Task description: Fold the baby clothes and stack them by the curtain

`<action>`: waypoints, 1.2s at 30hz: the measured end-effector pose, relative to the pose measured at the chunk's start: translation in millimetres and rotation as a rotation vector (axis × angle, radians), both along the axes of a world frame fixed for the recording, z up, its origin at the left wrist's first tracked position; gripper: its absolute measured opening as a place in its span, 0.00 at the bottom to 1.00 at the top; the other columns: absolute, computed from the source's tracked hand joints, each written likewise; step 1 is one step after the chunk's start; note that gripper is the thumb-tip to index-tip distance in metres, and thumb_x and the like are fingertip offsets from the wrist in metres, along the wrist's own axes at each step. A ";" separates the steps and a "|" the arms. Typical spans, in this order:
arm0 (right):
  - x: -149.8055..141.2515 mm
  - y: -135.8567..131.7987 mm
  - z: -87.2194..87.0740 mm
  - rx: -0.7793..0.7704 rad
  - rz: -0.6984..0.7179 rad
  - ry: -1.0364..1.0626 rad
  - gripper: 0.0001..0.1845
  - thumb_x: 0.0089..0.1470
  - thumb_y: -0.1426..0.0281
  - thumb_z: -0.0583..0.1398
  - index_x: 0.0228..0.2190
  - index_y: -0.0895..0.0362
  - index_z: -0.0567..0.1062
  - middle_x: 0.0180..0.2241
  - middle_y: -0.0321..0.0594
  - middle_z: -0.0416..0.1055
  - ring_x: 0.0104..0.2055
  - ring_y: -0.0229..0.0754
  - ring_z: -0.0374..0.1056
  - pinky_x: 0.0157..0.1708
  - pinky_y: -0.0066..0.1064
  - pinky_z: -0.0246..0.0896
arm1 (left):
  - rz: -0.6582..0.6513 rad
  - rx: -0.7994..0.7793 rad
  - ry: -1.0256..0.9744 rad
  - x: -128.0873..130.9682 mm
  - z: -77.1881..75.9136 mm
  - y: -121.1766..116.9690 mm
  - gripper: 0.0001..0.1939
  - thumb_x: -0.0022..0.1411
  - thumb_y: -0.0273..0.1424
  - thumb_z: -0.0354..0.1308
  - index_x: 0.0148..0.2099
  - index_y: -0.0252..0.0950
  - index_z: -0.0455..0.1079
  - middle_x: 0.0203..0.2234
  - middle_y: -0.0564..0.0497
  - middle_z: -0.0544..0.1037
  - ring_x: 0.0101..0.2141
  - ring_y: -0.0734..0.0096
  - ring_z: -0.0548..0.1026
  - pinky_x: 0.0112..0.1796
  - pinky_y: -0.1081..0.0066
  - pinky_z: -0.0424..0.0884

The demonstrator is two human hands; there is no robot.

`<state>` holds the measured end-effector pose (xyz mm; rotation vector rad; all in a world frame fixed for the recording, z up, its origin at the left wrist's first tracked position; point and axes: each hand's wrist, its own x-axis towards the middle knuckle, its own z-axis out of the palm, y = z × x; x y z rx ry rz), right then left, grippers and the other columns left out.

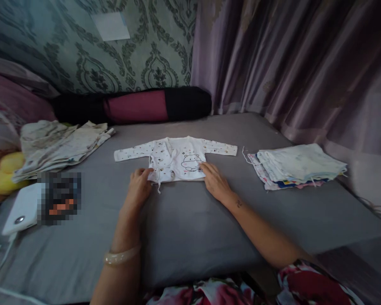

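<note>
A small white baby shirt (186,159) lies flat on the grey bed, both long sleeves spread outward. It has a wrap front, tiny printed figures on the sleeves and a cartoon animal on the chest. A thin tie hangs past the lower hem at the left. My left hand (140,186), a pale bangle on its wrist, is closed on the shirt's lower left side edge. At the opposite side edge, my right hand (215,180) has its fingers closed on the fabric, with the fingertips resting over the print. The undersides of both hands are hidden.
Folded baby clothes lie in a stack (301,165) at the right. More rumpled cloths (63,142) are at the left, near a yellow plush toy (8,171) and a white power bank (24,209) with a cable. A black and maroon bolster (136,106) borders the back.
</note>
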<state>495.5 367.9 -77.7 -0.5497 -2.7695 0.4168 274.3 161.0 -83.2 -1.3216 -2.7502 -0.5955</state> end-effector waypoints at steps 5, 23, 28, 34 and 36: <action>1.6 3.7 -8.8 -0.008 0.126 -0.020 0.33 0.56 0.84 0.43 0.60 0.56 0.64 0.60 0.47 0.62 0.63 0.42 0.54 0.62 0.42 0.50 | -0.190 0.037 -0.033 -8.2 -6.1 -1.3 0.26 0.51 0.17 0.45 0.49 0.38 0.71 0.55 0.44 0.70 0.56 0.58 0.67 0.57 0.58 0.63; -10.4 -13.2 50.7 0.033 0.051 -0.279 0.15 0.63 0.72 0.49 0.37 0.55 0.75 0.41 0.44 0.75 0.46 0.45 0.69 0.46 0.33 0.58 | -0.053 0.065 -0.098 5.0 41.2 16.2 0.18 0.54 0.20 0.47 0.43 0.34 0.74 0.41 0.43 0.78 0.44 0.61 0.74 0.50 0.64 0.68; -62.6 -38.9 54.4 -0.115 0.018 -0.181 0.14 0.61 0.71 0.51 0.46 0.57 0.71 0.45 0.45 0.73 0.49 0.45 0.68 0.43 0.30 0.58 | -0.128 0.240 -0.301 48.6 48.2 68.2 0.16 0.58 0.22 0.47 0.42 0.36 0.73 0.36 0.48 0.78 0.39 0.67 0.75 0.42 0.70 0.70; -82.2 -52.3 36.5 -0.173 -0.049 -0.220 0.17 0.58 0.68 0.54 0.49 0.58 0.67 0.50 0.50 0.68 0.49 0.49 0.68 0.42 0.33 0.60 | 0.062 0.220 -0.199 50.9 17.4 73.2 0.18 0.55 0.20 0.48 0.47 0.32 0.68 0.39 0.43 0.76 0.41 0.64 0.73 0.43 0.66 0.68; -84.7 -50.0 27.7 -0.154 -0.081 -0.211 0.15 0.58 0.68 0.54 0.47 0.58 0.69 0.49 0.51 0.69 0.49 0.48 0.68 0.43 0.33 0.60 | 0.040 0.167 -0.202 44.6 10.6 65.4 0.17 0.54 0.20 0.50 0.46 0.33 0.69 0.39 0.43 0.76 0.42 0.63 0.73 0.44 0.66 0.68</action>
